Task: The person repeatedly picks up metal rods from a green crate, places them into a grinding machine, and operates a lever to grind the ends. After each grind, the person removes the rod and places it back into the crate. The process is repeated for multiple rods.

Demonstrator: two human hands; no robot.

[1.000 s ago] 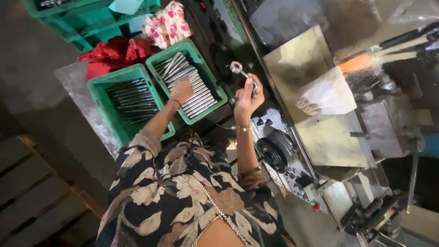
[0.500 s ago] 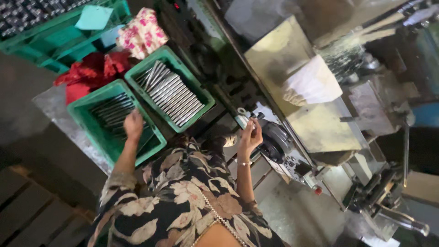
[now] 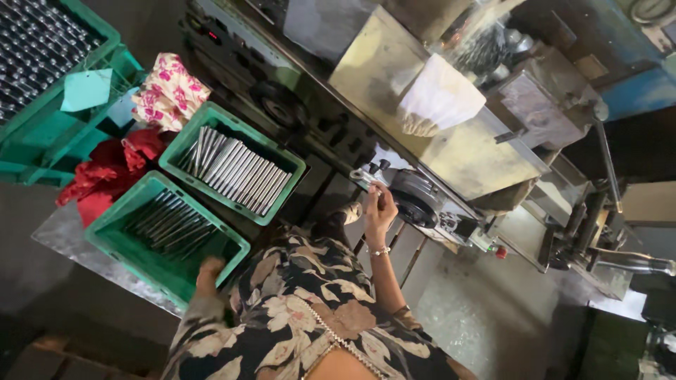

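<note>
A: Left hand [image 3: 209,271] rests on the near rim of the near crate [image 3: 120,248], fingers loosely curled over the edge; no rod in that grip that I can see. Right hand [image 3: 379,205] is up at the machine [image 3: 422,204], fingers pinched on something small; too small to tell what.

B: Rods?

A: Dark rods [image 3: 169,224] lie loose in the near crate. Brighter rods [image 3: 236,169] lie side by side in the far crate [image 3: 184,144].

B: Handling?

A: I judge them steel: stiff, dense for their size, likely slick. Take one mid-length, across the shaft, so it does not tip.

B: Change from half a second back?

A: Left hand was inside the near crate, on the rods; now it is back at the rim. Right hand sits about where it was, by the machine.
</note>
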